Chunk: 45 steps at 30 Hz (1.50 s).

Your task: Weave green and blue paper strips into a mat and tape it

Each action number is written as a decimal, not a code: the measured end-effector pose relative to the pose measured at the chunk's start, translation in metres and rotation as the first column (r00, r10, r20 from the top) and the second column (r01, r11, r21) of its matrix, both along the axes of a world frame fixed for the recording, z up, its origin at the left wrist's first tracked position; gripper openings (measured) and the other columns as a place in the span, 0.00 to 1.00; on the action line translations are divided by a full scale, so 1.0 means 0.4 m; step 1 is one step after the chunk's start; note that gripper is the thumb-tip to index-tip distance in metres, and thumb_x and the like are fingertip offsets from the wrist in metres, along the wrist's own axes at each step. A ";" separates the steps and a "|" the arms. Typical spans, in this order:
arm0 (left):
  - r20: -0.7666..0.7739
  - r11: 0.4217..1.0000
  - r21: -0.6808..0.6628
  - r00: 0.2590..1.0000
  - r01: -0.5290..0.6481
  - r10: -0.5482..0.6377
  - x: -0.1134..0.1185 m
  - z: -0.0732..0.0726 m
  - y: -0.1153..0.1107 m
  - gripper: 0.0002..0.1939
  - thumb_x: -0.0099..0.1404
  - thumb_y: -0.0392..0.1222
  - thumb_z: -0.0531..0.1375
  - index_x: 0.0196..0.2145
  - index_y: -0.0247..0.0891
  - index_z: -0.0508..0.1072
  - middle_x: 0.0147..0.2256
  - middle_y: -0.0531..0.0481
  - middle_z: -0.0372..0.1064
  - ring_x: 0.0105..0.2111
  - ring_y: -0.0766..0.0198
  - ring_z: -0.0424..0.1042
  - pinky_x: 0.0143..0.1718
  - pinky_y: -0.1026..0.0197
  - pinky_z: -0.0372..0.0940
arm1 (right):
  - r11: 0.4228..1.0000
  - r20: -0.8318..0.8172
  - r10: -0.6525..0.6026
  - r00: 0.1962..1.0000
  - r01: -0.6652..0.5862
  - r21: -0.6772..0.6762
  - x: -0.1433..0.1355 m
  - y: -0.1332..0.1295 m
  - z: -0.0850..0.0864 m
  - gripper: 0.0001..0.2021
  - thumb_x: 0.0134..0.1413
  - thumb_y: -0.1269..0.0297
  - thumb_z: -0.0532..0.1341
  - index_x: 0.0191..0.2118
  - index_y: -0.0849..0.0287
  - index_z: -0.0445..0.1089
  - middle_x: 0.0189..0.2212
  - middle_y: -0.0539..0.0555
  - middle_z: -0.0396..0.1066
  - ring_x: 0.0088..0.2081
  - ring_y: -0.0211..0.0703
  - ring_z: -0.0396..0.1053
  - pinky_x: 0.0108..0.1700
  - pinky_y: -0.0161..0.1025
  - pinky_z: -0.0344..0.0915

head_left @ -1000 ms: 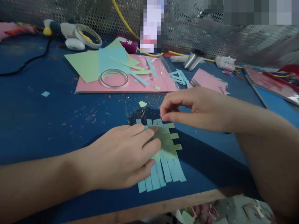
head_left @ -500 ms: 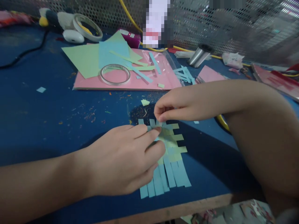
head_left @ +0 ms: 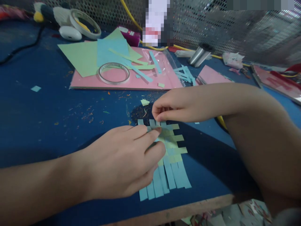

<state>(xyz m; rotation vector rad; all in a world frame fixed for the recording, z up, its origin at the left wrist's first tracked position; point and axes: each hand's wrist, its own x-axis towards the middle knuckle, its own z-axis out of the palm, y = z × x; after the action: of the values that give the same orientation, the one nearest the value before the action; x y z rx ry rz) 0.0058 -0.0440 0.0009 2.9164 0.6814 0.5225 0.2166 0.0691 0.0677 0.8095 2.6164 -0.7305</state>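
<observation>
A mat of woven paper strips (head_left: 172, 150), light blue crossed with pale green, lies flat on the blue table. My left hand (head_left: 124, 160) rests over its left part, fingers bent and slightly apart, pressing the strips down and hiding that side. At the mat's top edge my right hand (head_left: 170, 106) is closed in a pinch, thumb and fingertips at the upper end of a blue strip (head_left: 157, 123). The fingers cover most of that strip's tip. Loose blue strip ends (head_left: 158, 183) fan out toward the front edge of the table.
Behind the hands, pink paper in a clear sleeve (head_left: 84, 82) carries green and blue sheets, cut strips and a tape roll (head_left: 114, 82). Blue strips (head_left: 184, 74) and a silver spool (head_left: 199, 56) lie farther right. A wider tape roll (head_left: 97, 34) is at the back left.
The whole view has shifted slightly. Both hands keep nearly the same place on the woven mat, and the right hand's pinch still sits at its top edge.
</observation>
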 end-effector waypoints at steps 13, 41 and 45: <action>-0.008 1.000 -0.001 1.000 0.001 -0.001 -0.003 -0.001 0.000 0.11 0.73 0.42 0.55 0.46 0.37 0.74 0.48 0.40 0.76 0.36 0.52 0.72 0.33 0.48 0.66 | 0.998 -0.048 -0.045 0.998 0.046 0.037 -0.011 -0.016 -0.008 0.08 0.56 0.72 0.65 0.29 0.52 0.79 0.22 0.45 0.76 0.19 0.34 0.66 0.21 0.37 0.55; -0.025 0.998 -0.059 1.000 0.007 -0.009 -0.003 0.001 -0.002 0.07 0.74 0.41 0.53 0.40 0.40 0.70 0.38 0.47 0.72 0.31 0.55 0.64 0.32 0.50 0.58 | 0.935 -0.182 0.015 0.983 0.051 0.351 0.038 -0.130 -0.044 0.14 0.70 0.67 0.56 0.38 0.61 0.79 0.37 0.57 0.76 0.38 0.48 0.72 0.40 0.43 0.64; -0.023 0.999 -0.044 1.000 0.006 -0.007 -0.003 0.001 -0.002 0.07 0.75 0.42 0.53 0.41 0.39 0.70 0.39 0.46 0.73 0.32 0.55 0.64 0.33 0.50 0.60 | 0.924 -0.186 0.012 0.982 0.061 0.379 0.036 -0.135 -0.050 0.14 0.70 0.68 0.56 0.38 0.61 0.79 0.37 0.57 0.76 0.38 0.48 0.72 0.40 0.43 0.63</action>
<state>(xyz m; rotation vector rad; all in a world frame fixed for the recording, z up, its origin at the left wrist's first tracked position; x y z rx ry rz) 0.0047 -0.0446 0.0013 2.8874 0.6774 0.4683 0.2309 0.0150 0.0479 0.9171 2.9757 -0.3092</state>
